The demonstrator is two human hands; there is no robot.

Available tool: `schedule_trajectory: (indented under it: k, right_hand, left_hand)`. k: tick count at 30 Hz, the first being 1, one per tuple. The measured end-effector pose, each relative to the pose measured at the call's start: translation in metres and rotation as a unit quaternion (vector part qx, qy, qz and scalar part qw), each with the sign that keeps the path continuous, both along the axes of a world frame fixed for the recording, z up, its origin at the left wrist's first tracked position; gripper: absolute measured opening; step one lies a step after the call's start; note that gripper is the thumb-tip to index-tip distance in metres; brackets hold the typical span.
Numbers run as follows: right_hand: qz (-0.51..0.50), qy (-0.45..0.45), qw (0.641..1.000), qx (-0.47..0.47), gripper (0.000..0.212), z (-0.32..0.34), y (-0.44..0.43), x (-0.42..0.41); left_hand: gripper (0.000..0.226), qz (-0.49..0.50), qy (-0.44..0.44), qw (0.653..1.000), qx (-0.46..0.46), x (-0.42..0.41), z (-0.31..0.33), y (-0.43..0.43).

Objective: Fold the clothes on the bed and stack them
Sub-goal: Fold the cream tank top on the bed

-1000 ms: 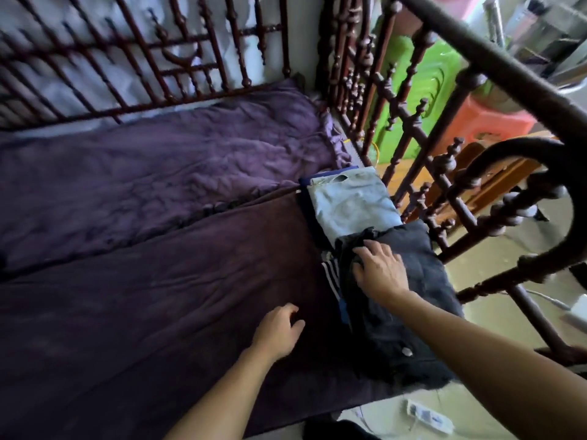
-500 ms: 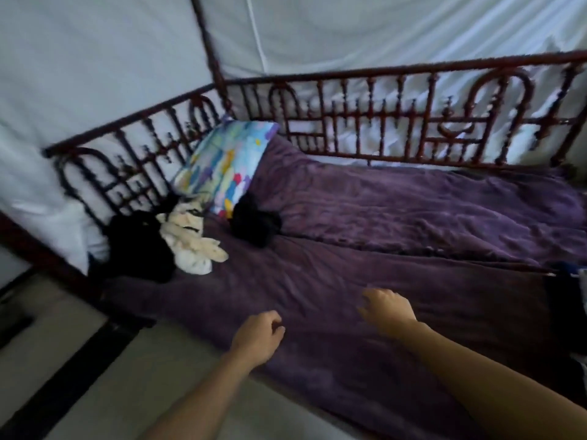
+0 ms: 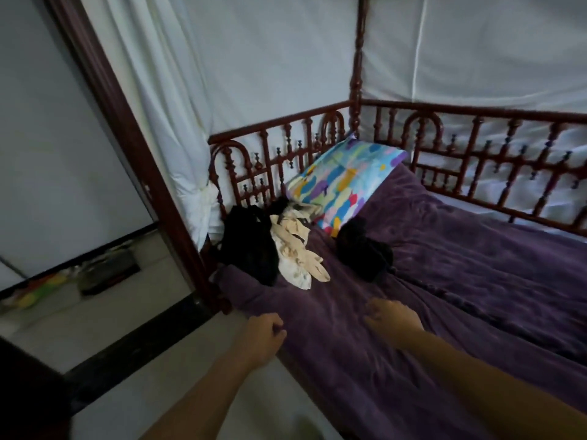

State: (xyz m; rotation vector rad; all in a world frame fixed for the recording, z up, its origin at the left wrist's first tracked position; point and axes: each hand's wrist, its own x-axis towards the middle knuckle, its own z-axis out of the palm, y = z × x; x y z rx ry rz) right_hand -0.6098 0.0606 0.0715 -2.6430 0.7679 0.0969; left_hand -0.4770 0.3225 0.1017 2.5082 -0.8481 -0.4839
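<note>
1. Hovering at the near edge of the bed (image 3: pixel 476 296), the left hand (image 3: pixel 263 339) has its fingers loosely curled toward the palm and holds nothing.
2. The right hand (image 3: pixel 392 319) hangs over the purple cover a little further in, near the left hand but apart from it. Its fingers are bent downward and loose, with nothing between them. Blur softens its outline, so I cannot tell whether the fingertips touch the cover.
3. The clothes lie unfolded at the head end of the bed, well apart from both hands.
4. A black garment (image 3: pixel 251 246) is heaped in the corner against the carved wooden rail (image 3: pixel 286 144), with part of it draped toward the bed's near edge.
5. A cream garment (image 3: pixel 298 252) lies crumpled just beside the black one, touching it, and its pale ends trail toward the hands.
6. A second black garment (image 3: pixel 362 249) sits in a loose lump further in on the cover, apart from the cream piece and just below the corner of the pillow.
7. The pillow (image 3: pixel 346 182), printed in bright blotches of colour, leans tilted against the rail behind the clothes.
8. A white curtain (image 3: pixel 165 90) hangs gathered at the near bedpost (image 3: pixel 104 100), and white fabric also backs the rail on the far side.
9. Pale floor (image 3: pixel 95 328) shows to the left of the bed, under the left forearm.
</note>
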Motion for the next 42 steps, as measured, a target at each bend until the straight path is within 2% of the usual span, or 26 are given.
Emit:
schedule_trajectory:
  k: [5,13,17,29,35,42]
  right_hand:
    - [0.000,0.019,0.999,0.037,0.028,-0.036,-0.006,0.108]
    - [-0.006,0.065,0.994,0.089,0.035,-0.061,-0.001,0.257]
    - [-0.002,0.076,0.994,0.074,0.038,-0.072,-0.004,0.324]
    - [-0.114,0.078,0.989,0.054,0.035,-0.098,-0.040,0.494]
    - [-0.163,0.078,0.981,0.070,0.032,-0.114,-0.079,0.532]
    - [-0.203,0.115,0.967,0.105,0.030,-0.169,-0.170,0.605]
  left_hand:
    - [0.017,0.006,0.036,0.999,0.026,0.097,-0.014,0.001]
    - [0.022,0.038,0.045,0.997,0.040,0.232,-0.020,0.003]
    - [0.019,0.032,0.049,0.997,0.057,0.305,-0.029,-0.001]
    - [0.023,-0.110,0.033,0.988,0.104,0.542,-0.064,-0.055]
    - [0.024,-0.166,0.059,0.977,0.121,0.595,-0.082,-0.128]
    - [0.027,-0.191,0.093,0.961,0.177,0.635,-0.114,-0.183]
